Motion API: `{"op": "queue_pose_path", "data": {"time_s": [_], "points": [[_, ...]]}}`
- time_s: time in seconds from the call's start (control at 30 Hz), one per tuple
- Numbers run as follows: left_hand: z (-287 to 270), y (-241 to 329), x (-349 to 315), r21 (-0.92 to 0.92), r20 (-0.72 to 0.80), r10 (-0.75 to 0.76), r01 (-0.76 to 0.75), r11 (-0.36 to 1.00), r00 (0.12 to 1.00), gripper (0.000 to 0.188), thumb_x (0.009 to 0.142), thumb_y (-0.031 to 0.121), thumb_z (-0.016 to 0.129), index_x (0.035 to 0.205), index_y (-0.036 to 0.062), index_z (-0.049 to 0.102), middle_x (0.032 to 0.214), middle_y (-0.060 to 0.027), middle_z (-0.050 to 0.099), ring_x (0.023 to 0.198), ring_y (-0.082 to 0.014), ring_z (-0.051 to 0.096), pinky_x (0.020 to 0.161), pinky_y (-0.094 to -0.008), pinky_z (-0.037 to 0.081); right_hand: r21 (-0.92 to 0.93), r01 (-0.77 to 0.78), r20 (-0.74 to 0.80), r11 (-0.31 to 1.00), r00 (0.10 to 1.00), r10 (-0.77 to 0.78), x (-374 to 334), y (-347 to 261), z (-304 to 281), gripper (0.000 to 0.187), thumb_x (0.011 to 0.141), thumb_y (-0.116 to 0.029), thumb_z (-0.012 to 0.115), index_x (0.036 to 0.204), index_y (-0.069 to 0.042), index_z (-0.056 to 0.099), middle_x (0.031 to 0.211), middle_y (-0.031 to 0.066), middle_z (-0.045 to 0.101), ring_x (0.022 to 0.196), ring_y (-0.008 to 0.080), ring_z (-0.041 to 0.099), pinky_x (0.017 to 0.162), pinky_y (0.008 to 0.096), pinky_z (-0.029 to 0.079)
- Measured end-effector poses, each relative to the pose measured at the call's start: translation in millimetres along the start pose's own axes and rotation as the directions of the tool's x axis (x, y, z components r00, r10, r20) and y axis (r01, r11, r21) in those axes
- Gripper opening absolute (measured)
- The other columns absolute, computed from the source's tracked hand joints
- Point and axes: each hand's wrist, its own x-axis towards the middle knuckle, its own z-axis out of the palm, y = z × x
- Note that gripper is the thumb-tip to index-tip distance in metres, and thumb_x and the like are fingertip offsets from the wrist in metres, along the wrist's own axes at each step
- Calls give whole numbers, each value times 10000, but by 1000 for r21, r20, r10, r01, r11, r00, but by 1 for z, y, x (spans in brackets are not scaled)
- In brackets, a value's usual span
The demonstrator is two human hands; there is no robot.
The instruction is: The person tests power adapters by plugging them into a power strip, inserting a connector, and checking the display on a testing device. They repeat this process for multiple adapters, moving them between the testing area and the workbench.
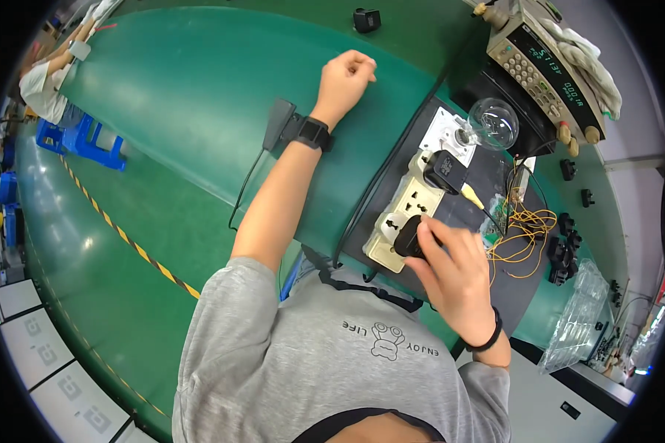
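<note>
My right hand [454, 277] has its thumb and fingers closed on a black power adapter [408, 236], which sits at the near end of a cream power strip [414, 196]. A second black adapter [445, 171] is plugged in farther along the strip. Over the green table, my left hand [345, 83] is curled into a loose fist, with nothing visible in it. A black band with a square device [314, 134] is on the left wrist. Beside that wrist lies a dark flat box with a cable [279, 124].
A bench meter [543, 74] with a lit display stands at the far right, gloves [587, 66] on top. Near it are a clear glass bulb [493, 124] on a white base and tangled yellow wires [528, 229]. Several black adapters [561, 258] lie rightward; another [366, 20] is at the far edge.
</note>
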Motion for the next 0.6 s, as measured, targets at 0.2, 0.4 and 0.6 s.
{"op": "queue_pose_path", "data": {"time_s": [0.2,0.4,0.6], "points": [[9,17,-11,69,120,0,-9,998,993,242,838,243,634,838,1,639,700,-39,641,631,-106,580,588,-268,470,-118,-24,129,993,991,39,10,-12,8,466,632,-64,755,1056,39,593,1097,132,587,832,264,551,687,352,425],[7,59,-27,-102,591,148,-109,989,793,352,803,289,698,1066,66,626,938,-5,645,890,-97,561,801,-253,390,70,-34,170,997,985,22,12,16,-8,410,657,-140,763,1027,-13,641,1047,120,623,885,281,565,798,365,432],[31,65,-48,-76,836,128,-118,990,534,601,609,382,831,1073,59,627,1020,-63,622,940,-189,557,803,-300,430,-111,-474,-123,874,879,461,2,68,-9,236,694,-139,755,887,-18,694,783,75,649,809,214,549,802,323,364]]}}
